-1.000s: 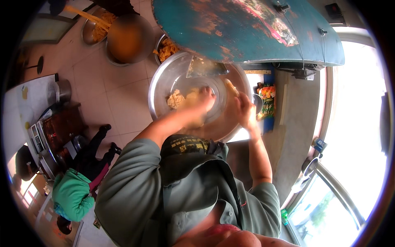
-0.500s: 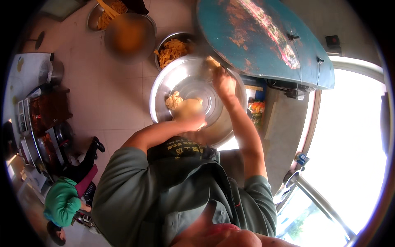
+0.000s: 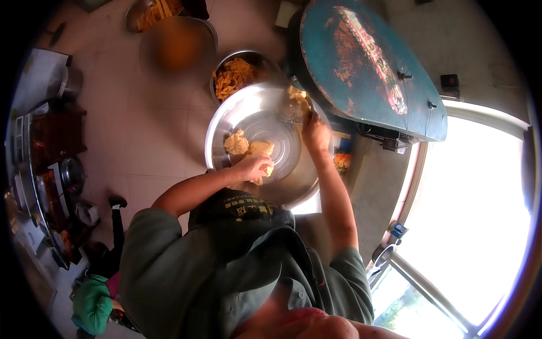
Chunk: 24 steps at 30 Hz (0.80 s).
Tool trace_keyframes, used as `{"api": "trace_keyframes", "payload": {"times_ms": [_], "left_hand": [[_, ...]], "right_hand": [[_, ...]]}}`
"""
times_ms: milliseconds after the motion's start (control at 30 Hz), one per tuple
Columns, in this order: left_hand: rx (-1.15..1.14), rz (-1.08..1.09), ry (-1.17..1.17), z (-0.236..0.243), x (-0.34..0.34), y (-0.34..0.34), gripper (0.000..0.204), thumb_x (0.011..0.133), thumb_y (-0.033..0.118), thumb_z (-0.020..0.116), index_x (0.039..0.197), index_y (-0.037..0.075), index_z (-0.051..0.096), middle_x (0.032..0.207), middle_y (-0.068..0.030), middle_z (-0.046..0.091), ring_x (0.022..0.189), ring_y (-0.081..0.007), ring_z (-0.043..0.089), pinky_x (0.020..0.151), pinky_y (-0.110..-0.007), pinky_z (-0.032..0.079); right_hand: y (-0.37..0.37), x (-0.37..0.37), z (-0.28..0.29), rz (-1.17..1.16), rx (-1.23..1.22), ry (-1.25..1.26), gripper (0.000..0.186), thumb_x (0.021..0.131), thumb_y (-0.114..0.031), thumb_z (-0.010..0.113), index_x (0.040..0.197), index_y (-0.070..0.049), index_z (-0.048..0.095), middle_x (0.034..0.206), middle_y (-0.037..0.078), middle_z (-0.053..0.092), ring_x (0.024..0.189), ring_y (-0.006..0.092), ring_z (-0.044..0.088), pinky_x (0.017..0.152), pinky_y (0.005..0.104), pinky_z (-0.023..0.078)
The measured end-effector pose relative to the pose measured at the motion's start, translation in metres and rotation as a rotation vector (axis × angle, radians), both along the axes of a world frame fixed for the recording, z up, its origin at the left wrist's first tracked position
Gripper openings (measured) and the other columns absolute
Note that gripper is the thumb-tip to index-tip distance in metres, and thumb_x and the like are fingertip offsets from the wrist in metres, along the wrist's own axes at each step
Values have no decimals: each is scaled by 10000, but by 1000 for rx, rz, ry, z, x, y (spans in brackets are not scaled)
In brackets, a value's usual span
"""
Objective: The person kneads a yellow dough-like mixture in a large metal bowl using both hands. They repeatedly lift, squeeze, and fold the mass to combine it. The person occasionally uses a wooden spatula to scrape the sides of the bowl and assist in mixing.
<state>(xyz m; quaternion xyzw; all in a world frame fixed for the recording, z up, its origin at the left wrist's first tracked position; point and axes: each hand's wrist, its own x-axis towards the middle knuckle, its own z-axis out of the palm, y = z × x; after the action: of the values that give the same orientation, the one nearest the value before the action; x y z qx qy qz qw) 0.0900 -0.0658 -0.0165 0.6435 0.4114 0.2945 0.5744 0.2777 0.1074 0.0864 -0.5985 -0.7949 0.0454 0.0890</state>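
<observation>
Filling the upper right, a large blue-green machine casing (image 3: pixel 361 93), patched with rust, is the biggest object in view. Beside it, in front of the person, sits a wide, shiny steel basin (image 3: pixel 293 175). Next in size, just beyond the basin's far side, a smaller steel bowl (image 3: pixel 262 65) contains orange strips (image 3: pixel 233 79); whether the two vessels touch is unclear.

Now the hands, which have changed most. A second ago the right hand (image 3: pixel 316 134) was at the basin's right side; it now reaches to the far right rim, close to the casing. Its fingers are closed, apparently gripping a pale yellow piece (image 3: pixel 297 97) that juts out ahead of them. Whether that piece meets the machine is hidden. The left hand (image 3: pixel 248 168), a blur across the basin's middle a second ago, has drawn back to the near left side and shows sharply. Its fingers are curled inward, seemingly around a near lump (image 3: pixel 269 168) of dough-like stuff.

Smallest are the loose lumps inside the basin, left of its centre: a crumbly lump (image 3: pixel 236 142) and, beside it, a smoother lump (image 3: pixel 261 148). The crumbly one has stayed in that part of the basin throughout. The work appears split: one hand at the machine's side, the other minding the dough.
</observation>
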Motion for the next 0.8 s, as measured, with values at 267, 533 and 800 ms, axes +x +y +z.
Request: {"api": "trace_keyframes", "payload": {"times_ms": [267,533,800], "left_hand": [[75,130,-6,-2,-7,-2,323,794,40,768,1105,57,684,1121,-129,678,1078,-316,650,931,-394,515],[34,126,23,11,-8,-3,356,794,55,791,1135,75,689,1214,-115,661,1151,-318,627,998,-395,506],[60,118,-50,36,2,9,354,790,24,793,1130,73,710,1262,-99,634,1184,-304,619,1024,-381,504]], "right_hand": [[-11,-12,-3,93,121,157,285,1014,-318,558,1059,-41,609,783,254,698,692,467,682,634,566,561],[12,-28,-7,-78,-119,145,384,1022,-347,515,1312,-108,598,898,260,717,800,463,696,705,580,557],[29,-39,2,-113,-213,120,338,1021,-343,508,1157,-63,642,889,276,708,815,484,688,749,564,562]]}}
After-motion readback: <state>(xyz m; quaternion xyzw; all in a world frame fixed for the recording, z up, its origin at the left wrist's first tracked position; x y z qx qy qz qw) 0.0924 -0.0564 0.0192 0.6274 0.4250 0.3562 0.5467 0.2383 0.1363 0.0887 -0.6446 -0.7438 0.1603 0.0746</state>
